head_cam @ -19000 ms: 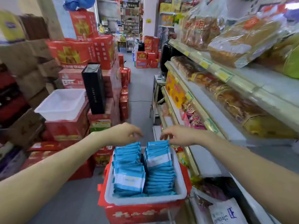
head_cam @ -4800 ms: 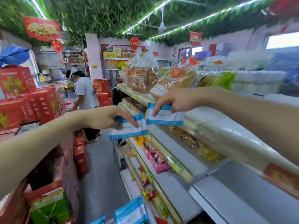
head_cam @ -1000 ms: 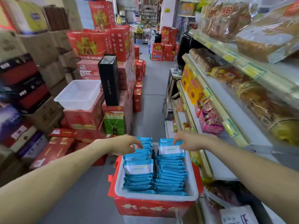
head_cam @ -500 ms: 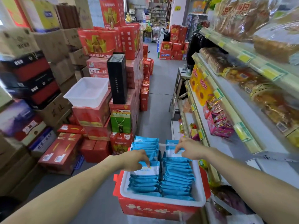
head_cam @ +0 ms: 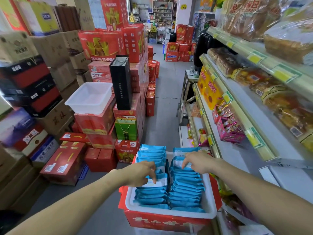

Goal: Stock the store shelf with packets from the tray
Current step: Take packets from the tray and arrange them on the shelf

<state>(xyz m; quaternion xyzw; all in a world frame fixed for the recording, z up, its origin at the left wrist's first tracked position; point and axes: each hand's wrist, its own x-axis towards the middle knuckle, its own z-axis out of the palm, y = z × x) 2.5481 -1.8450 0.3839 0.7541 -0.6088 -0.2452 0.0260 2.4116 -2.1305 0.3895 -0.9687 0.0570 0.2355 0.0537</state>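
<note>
Glossy blue packets (head_cam: pixel 186 189) stood in two rows within a white plastic tray (head_cam: pixel 169 212), tray set on a red printed carton (head_cam: pixel 160 221), left hand (head_cam: pixel 138 173) and right hand (head_cam: pixel 199 162) fingers bent onto the rows, grip not discernible, pale metal shelf (head_cam: pixel 240 155) right of tray, smooth grey floor (head_cam: pixel 162 119) beyond.

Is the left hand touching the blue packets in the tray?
Touching. The head view shows the left hand with fingers curled on a packet in the tray.
</note>
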